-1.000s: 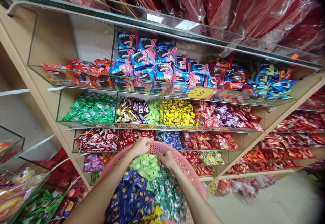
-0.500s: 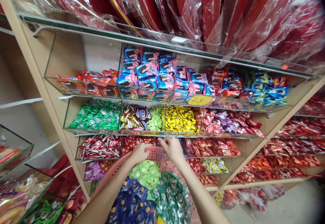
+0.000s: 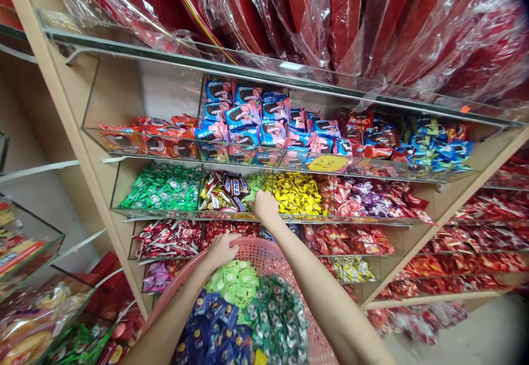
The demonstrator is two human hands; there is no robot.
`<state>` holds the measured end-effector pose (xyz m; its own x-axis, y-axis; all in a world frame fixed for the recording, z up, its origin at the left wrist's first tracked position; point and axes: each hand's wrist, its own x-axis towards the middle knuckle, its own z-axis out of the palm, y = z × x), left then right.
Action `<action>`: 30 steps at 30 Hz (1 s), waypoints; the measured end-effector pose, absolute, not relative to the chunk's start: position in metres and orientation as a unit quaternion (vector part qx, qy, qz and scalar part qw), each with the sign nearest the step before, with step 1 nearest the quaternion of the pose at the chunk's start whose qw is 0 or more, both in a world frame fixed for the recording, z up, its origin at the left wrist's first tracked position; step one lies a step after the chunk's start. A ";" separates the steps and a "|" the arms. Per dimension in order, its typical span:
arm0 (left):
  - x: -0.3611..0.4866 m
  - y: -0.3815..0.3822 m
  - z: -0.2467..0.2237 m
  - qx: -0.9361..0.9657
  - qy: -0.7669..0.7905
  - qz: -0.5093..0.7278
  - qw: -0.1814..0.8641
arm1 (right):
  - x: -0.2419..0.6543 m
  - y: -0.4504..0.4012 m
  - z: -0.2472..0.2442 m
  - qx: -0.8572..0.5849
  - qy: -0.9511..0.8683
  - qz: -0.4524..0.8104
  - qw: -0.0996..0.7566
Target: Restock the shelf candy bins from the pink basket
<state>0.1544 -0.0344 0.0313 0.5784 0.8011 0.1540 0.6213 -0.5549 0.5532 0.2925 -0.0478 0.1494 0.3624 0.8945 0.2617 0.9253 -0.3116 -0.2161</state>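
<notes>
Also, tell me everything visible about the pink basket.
The pink basket looks plastic, round-rimmed, pierced with small holes. Open side up before the shelving, it holds packets: light green, dark blue, dark green and some yellow. The left hand grips its far rim; its near side is out of frame.

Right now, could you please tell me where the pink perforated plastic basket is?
In the head view, the basket is at bottom centre, below the yellow-wrapped candy pile, with the left hand on its far rim.
</notes>
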 end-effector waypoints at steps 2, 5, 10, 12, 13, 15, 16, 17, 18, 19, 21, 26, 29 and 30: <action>0.154 -0.034 0.031 0.859 0.420 0.197 0.218 | 0.290 -0.044 0.150 -0.812 -0.562 -0.040 0.155; 0.154 -0.034 0.031 0.855 0.429 0.193 0.218 | 0.287 -0.040 0.149 -0.809 -0.566 -0.045 0.151; 0.156 -0.035 0.035 0.853 0.429 0.193 0.225 | 0.285 -0.040 0.144 -0.811 -0.560 -0.058 0.158; 0.156 -0.035 0.036 0.855 0.426 0.196 0.221 | 0.287 -0.042 0.142 -0.807 -0.561 -0.063 0.175; 0.157 -0.034 0.035 0.856 0.425 0.196 0.220 | 0.289 -0.043 0.142 -0.802 -0.562 -0.066 0.188; 0.158 -0.033 0.035 0.857 0.422 0.198 0.222 | 0.293 -0.046 0.143 -0.792 -0.563 -0.075 0.222; 0.158 -0.032 0.035 0.856 0.421 0.198 0.224 | 0.296 -0.048 0.143 -0.787 -0.561 -0.078 0.243; 0.159 -0.032 0.034 0.856 0.421 0.197 0.226 | 0.299 -0.051 0.144 -0.780 -0.561 -0.078 0.268; 0.160 -0.031 0.035 0.856 0.421 0.196 0.227 | 0.301 -0.055 0.144 -0.767 -0.564 -0.075 0.297; 0.161 -0.031 0.035 0.855 0.422 0.195 0.229 | 0.304 -0.060 0.144 -0.747 -0.573 -0.065 0.330; 0.163 -0.031 0.036 0.855 0.425 0.189 0.229 | 0.309 -0.072 0.138 -0.692 -0.597 -0.024 0.404; 0.167 -0.033 0.041 0.866 0.413 0.178 0.219 | 0.313 -0.106 0.097 -0.569 -0.600 0.152 0.542; 0.172 -0.035 0.041 0.876 0.408 0.155 0.206 | 0.315 -0.118 0.068 -0.558 -0.579 0.208 0.558; 0.174 -0.036 0.040 0.876 0.411 0.152 0.200 | 0.317 -0.120 0.060 -0.560 -0.579 0.210 0.554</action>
<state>0.1737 -0.0364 0.0396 0.6161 0.7809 0.1028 0.6593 -0.5827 0.4751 0.3171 -0.1196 0.0604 0.2403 0.8815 0.4064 0.4160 0.2847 -0.8636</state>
